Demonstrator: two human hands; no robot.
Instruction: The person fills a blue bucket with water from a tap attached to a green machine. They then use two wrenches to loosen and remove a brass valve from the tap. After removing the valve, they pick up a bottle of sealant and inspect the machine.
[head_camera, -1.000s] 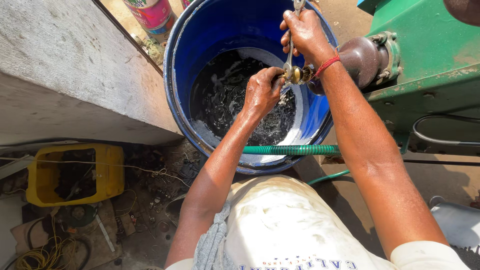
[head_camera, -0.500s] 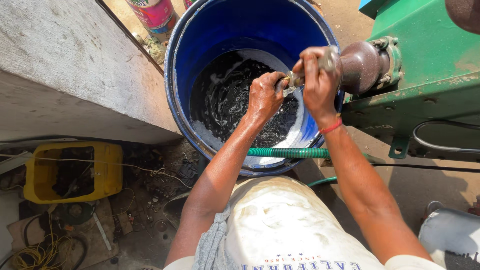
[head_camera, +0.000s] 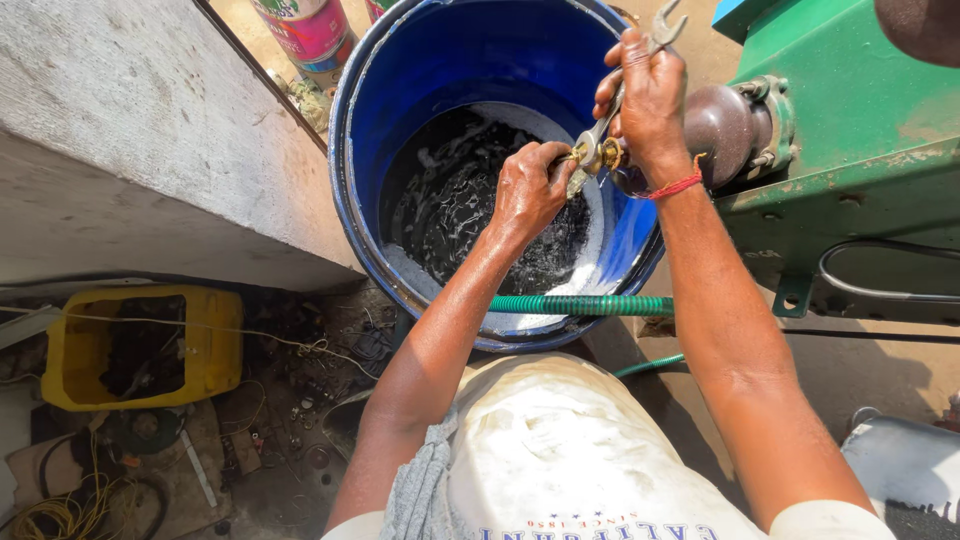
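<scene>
Over the round blue plastic barrel (head_camera: 370, 150) of dark foamy water: left hand (head_camera: 528, 190) pinching a brass fitting (head_camera: 590, 153), right hand (head_camera: 650, 100) clenched on a steel spanner (head_camera: 662, 25).

There is one view only, from a camera worn on the person's head, looking almost straight down past the chest. It sits close: both forearms fill the middle, reaching up to a blue barrel (head_camera: 400, 130) at the top edge. A concrete ledge (head_camera: 130, 150) runs along the left, a green machine (head_camera: 860, 120) fills the top right corner.
</scene>
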